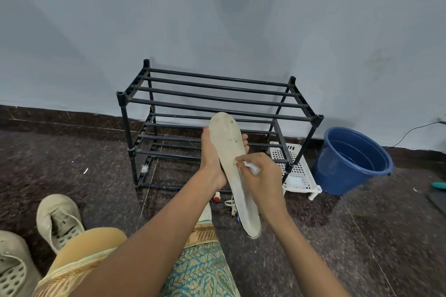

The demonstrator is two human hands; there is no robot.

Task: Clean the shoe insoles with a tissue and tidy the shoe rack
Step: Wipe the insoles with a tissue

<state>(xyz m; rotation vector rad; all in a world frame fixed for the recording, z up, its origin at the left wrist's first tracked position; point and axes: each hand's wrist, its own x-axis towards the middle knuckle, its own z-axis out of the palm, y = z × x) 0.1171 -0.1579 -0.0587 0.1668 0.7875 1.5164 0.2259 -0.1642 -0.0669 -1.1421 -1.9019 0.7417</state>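
Note:
A long, off-white, dirty shoe insole (229, 147) is held up in front of the black tubular shoe rack (217, 103). My left hand (212, 159) grips it from behind and the left, thumb on one edge and fingertips showing past the other. My right hand (263, 173) pinches a small wad of white tissue (252, 167) against the insole's middle. Two beige shoes sit on the floor at the lower left, one (59, 219) further in and one (13, 270) at the frame edge. The rack's two shelves hold nothing.
A blue bucket (350, 161) stands right of the rack, with a white perforated plastic tray (298, 171) between them. A small red-and-white cap-like object (216, 196) lies on the dark speckled floor under the insole. A cable runs along the wall at the right. My knee fills the bottom.

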